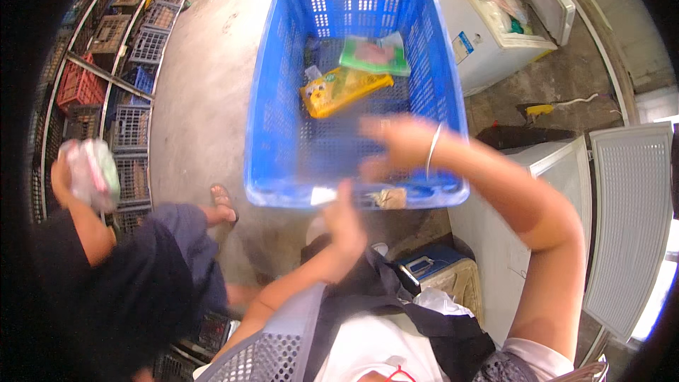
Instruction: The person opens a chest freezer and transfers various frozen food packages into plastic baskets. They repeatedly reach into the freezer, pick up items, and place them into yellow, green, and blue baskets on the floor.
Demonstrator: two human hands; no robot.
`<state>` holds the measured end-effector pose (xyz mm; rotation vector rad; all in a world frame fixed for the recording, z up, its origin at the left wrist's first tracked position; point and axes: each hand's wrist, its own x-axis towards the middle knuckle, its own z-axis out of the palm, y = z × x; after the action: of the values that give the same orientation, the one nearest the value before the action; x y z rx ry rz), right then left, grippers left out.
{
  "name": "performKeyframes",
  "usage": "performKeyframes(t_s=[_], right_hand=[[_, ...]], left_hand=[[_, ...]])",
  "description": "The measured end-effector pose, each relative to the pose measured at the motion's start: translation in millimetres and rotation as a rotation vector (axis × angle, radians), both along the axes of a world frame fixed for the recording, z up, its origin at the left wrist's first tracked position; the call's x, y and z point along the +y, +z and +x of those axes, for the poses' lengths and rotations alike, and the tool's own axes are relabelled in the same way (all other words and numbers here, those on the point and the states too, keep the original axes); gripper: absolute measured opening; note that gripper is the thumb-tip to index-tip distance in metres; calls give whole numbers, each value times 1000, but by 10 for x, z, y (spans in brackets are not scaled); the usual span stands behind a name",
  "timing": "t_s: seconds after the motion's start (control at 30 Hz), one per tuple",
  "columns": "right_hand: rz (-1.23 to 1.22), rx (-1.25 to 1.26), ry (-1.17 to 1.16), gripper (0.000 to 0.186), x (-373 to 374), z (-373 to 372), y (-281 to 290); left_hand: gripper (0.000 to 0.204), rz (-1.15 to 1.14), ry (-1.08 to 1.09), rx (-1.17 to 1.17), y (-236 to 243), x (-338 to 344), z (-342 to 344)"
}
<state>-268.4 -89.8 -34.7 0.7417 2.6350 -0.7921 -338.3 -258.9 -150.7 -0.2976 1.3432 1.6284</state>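
A deep blue plastic crate (pixel 440 99) with slotted walls stands in front of me. At its near rim, my left hand (pixel 344 226) has the thumb over the edge; its other fingers are mostly hidden, and it seems to grip there. Over the near right part of the crate, my right hand (pixel 399 143) is smeared by motion, so I cannot make out its fingers or anything in them. A yellow packet (pixel 343 90) with a cartoon face lies on the crate's bottom. Beyond it lies a green and clear packet (pixel 375 55) with pinkish contents.
At left, another person (pixel 134 262) holds a whitish bag (pixel 92 173) beside racks of stacked crates (pixel 131 127). An open chest freezer (pixel 488 64) with bagged goods stands far right; a white cabinet (pixel 495 233) is nearer. A grey perforated basket (pixel 265 357) sits by my left arm.
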Motion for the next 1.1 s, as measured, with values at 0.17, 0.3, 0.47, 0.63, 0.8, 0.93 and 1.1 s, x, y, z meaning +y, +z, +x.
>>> performKeyframes(t_s=[0.17,0.3,0.47,0.63,0.8,0.93,1.1], right_hand=[[92,-56,-163,46,-745,584,-808],[74,100,-105,39,-677,746,-890],[150,105,14,34,-621,599,-748],[128,61,26,33,-971,528,-718],[29,58,172,41,-1356,613,-948],[120,12,64,38,-1316,699,-1050],[67,78,168,39,-1318,600,-1132]], left_hand=[[37,-70,-781,42,333,-214,-273],[28,-1,-559,973,314,-337,-1181],[52,91,-894,426,-16,471,-2036],[36,-45,-828,523,-7,103,-2079],[43,-159,-632,550,-413,-496,-1805],[43,39,-669,533,-605,-516,-1802],[42,-95,-712,525,-574,-479,-1877]])
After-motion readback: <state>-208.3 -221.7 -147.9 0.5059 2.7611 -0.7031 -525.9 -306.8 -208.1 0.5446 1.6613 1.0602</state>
